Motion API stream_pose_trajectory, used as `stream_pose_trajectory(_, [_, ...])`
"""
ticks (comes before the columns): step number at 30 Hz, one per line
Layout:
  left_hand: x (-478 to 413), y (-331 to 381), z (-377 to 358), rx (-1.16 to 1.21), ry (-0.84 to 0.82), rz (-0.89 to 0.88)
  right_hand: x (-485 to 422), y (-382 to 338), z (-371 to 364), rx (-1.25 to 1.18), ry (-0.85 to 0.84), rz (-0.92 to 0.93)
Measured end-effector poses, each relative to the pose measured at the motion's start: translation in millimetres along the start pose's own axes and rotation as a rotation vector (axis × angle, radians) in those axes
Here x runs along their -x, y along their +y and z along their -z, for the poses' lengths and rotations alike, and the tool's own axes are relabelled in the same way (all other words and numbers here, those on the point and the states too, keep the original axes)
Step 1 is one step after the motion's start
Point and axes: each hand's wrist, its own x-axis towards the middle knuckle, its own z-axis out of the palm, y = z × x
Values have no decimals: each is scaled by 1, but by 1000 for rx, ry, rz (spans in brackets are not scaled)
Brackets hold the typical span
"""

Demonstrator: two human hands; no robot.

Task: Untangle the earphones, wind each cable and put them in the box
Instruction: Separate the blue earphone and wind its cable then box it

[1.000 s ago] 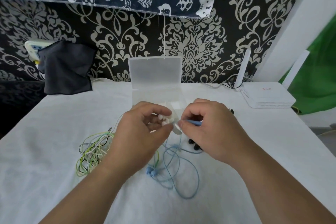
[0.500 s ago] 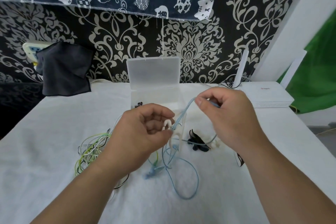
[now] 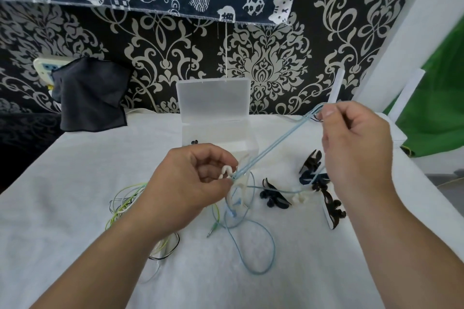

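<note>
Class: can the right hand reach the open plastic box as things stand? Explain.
Probably yes: the box stands open and nothing blocks it, but the right hand is pinching the blue cable.

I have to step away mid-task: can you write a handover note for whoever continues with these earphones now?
Left hand: pinches the light blue earphone cable beside a small white hooked clip.
Right hand: pinches the same cable, raised, strands taut between hands.
The rest of it lies looped on the white tablecloth.
Tangled green and yellow cables lie by the left wrist.
Clear plastic box stands open behind.
Done: no cable wound.
Left: untangle, wind, box all.
</note>
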Motion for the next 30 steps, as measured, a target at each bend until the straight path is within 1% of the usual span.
stream_pose_trajectory(4, [0,1,11,-57,-55,-10,-7,-2,7,-201,134,-85])
stream_pose_trajectory(10, [2,1,19,-97,-94,24,-17,-7,16,-486,259,-220])
stream_pose_trajectory(13, [2,0,20,-137,-95,23,-22,-6,21,-575,294,-270])
stream_pose_trajectory(16, [2,-2,20,-152,-116,45,-24,-1,22,-590,310,-292])
stream_pose_trajectory(19, [3,-1,21,-181,-120,39,-26,5,21,-529,301,-346])
stream_pose_trajectory(22, [3,1,24,-131,-100,28,-30,15,21,-397,270,-464])
stream_pose_trajectory(25, [4,4,26,-17,-94,23,-31,23,19,-272,139,-601])
stream_pose_trajectory(26, [4,5,25,-3,-109,22,-29,25,18,-197,95,-616])
stream_pose_trajectory(27, [4,5,26,1,-124,21,-27,28,16,-80,56,-603])
stream_pose_trajectory(28, [4,5,25,2,-138,23,-24,28,14,48,30,-554])
stream_pose_trajectory(29, [3,5,23,4,-145,25,-18,25,12,146,3,-469])
stream_pose_trajectory(30, [3,5,22,-1,-156,26,-12,19,10,190,-48,-366])
